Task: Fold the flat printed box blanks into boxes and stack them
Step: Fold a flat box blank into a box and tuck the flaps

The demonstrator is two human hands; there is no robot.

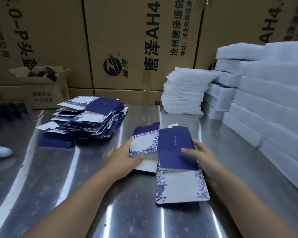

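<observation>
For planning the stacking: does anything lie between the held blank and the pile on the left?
Nothing visible does. Only bare steel table lies between the blue-and-white printed cardboard blank, held by the left hand and right hand, and the messy pile of blanks.

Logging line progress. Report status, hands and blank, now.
Left hand and right hand both gripping box blank, part-folded, on steel table. Pile of blanks rear left. Nothing in the way.
</observation>
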